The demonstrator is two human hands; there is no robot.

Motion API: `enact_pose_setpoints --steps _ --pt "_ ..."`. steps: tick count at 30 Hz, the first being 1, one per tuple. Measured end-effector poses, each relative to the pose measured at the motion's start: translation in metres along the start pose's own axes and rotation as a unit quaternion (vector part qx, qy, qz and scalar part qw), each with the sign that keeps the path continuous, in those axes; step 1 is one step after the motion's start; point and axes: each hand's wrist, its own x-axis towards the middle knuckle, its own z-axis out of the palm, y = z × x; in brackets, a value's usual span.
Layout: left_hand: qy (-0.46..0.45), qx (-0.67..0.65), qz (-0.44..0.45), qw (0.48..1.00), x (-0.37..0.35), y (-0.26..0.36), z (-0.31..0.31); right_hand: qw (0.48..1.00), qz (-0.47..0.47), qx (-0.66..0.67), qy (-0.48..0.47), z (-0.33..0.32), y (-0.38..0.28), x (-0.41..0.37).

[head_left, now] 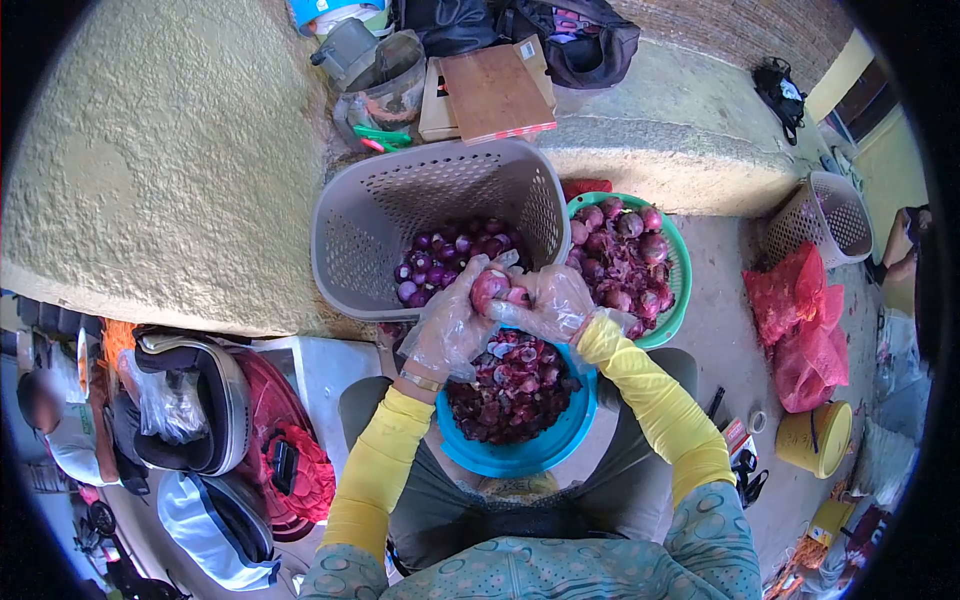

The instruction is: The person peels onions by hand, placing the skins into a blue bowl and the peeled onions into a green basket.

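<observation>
A red onion (489,290) is gripped in my left hand (447,328), which wears a clear plastic glove. My right hand (556,303), gloved too, meets it from the other side with its fingers closed; a small reddish piece (518,296) shows between the hands, and whatever else the right fingers hold is hidden. Below the hands, a blue basin (465,455) holds loose onion skins (510,400). Beyond them, a grey-brown plastic basket (345,215) contains shiny peeled onions (440,265). To the right, a green basket (682,275) is filled with onions in their papery skins (620,240).
Brown cardboard (495,90) and bags (575,45) lie on the ledge behind the basket. At right are red mesh sacks (800,330), a yellow bucket (815,440) and another basket (820,215). At left, another person (75,430) is near bags (200,400) and a white box (335,375).
</observation>
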Motion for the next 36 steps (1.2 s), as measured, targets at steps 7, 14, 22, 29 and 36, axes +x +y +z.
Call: enact_pose_setpoints --steps 7,14,22,29,36 --pt "0.021 -0.137 -0.049 0.989 -0.022 0.034 0.041 0.997 -0.061 -0.038 0.004 -0.005 -0.002 0.0" --pt "0.0 -0.153 -0.067 0.986 -0.017 0.031 0.034 0.998 0.042 0.018 0.039 -0.015 0.002 0.004" --pt "0.005 0.037 0.037 0.999 -0.004 0.003 0.004 0.998 0.019 0.05 0.028 -0.003 0.016 0.003" --pt "-0.056 0.251 0.11 0.96 -0.019 0.022 0.029 0.999 0.027 0.025 0.011 0.001 0.022 0.005" --pt "-0.029 -0.178 -0.006 0.984 -0.018 0.021 0.031 0.998 0.023 0.056 -0.017 -0.005 0.014 0.002"
